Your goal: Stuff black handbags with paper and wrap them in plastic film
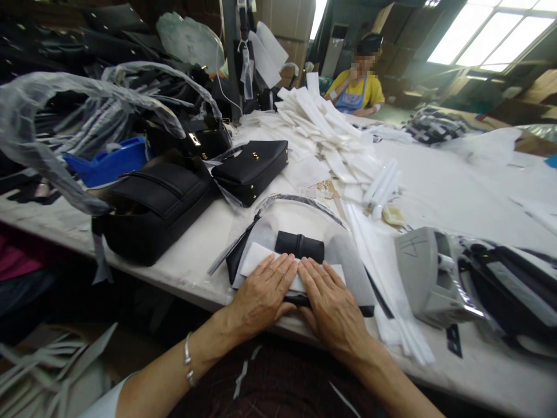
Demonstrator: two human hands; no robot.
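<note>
A black handbag [235, 258] lies at the table's front edge, its wrapped handle arching toward the back. Thin whitish sheeting covers much of its face, leaving a black strap piece [300, 246] bare in the middle. Across the bag runs a white foam strip [256, 259]. My left hand [265, 293] rests flat on this strip, fingers stretched out. Beside it, my right hand [328, 296] also lies flat on the strip, its fingertips nearly meeting the left ones. Both palms face down, and neither hand grips anything.
Black bags [161, 200] stand at left, with a smaller one [252, 168] behind mine. A blue tape dispenser [108, 162] sits among them. White strips [322, 125] are heaped at the back. A grey tape dispenser [420, 273] stands at right. Across the table sits a person in yellow [374, 90].
</note>
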